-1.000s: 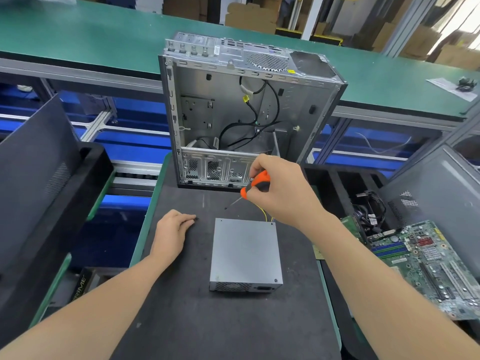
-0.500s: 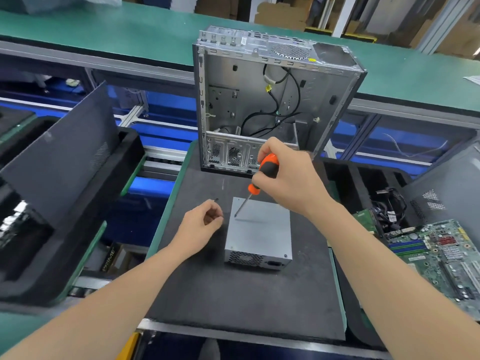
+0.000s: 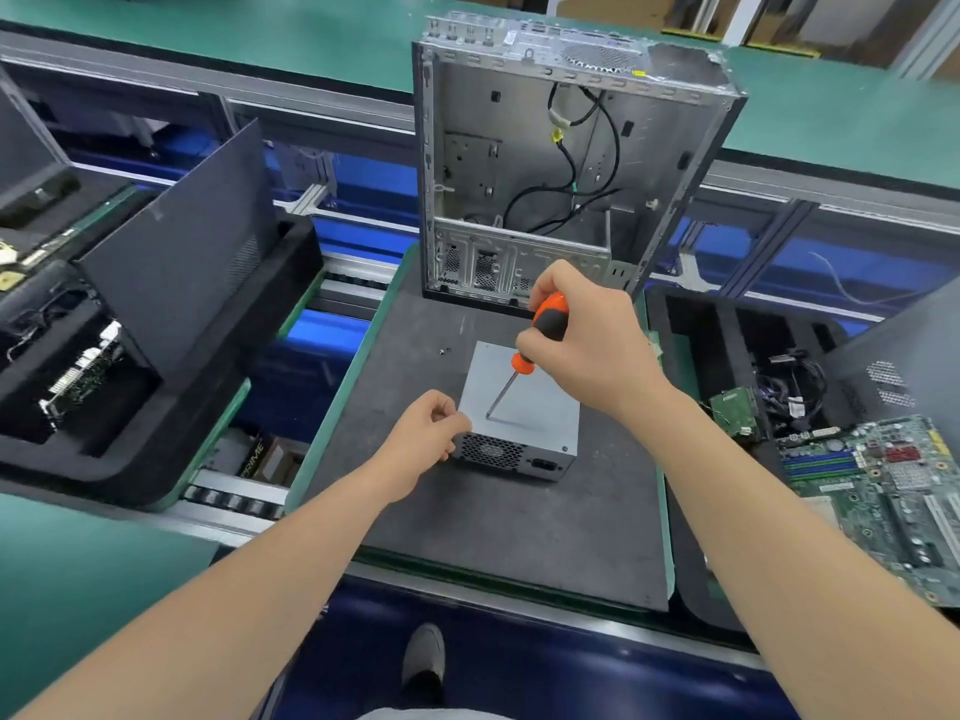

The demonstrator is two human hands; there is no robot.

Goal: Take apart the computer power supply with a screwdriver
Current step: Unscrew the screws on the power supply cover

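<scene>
The power supply [image 3: 535, 407], a grey metal box with a fan grille on its near face, lies flat on the dark mat [image 3: 493, 522]. My right hand [image 3: 587, 340] grips the orange and black handle of the screwdriver [image 3: 545, 322]. Its shaft slants down to the left, and the tip rests on the box's top plate near the near left edge. My left hand [image 3: 423, 441] sits at the box's near left corner, curled fingers holding that corner. Two small loose screws [image 3: 444, 350] lie on the mat left of the box.
An open, gutted computer case [image 3: 519, 174] stands upright behind the power supply. A motherboard [image 3: 883, 475] and cables [image 3: 795, 381] fill the tray on the right. On the left, a black side panel [image 3: 182, 252] leans in a foam tray [image 3: 93, 459]. A green conveyor [image 3: 260, 39] runs behind.
My left hand left the mat and came to the power supply's near left corner. The screwdriver tip came down onto the top plate. The view shifted left and back.
</scene>
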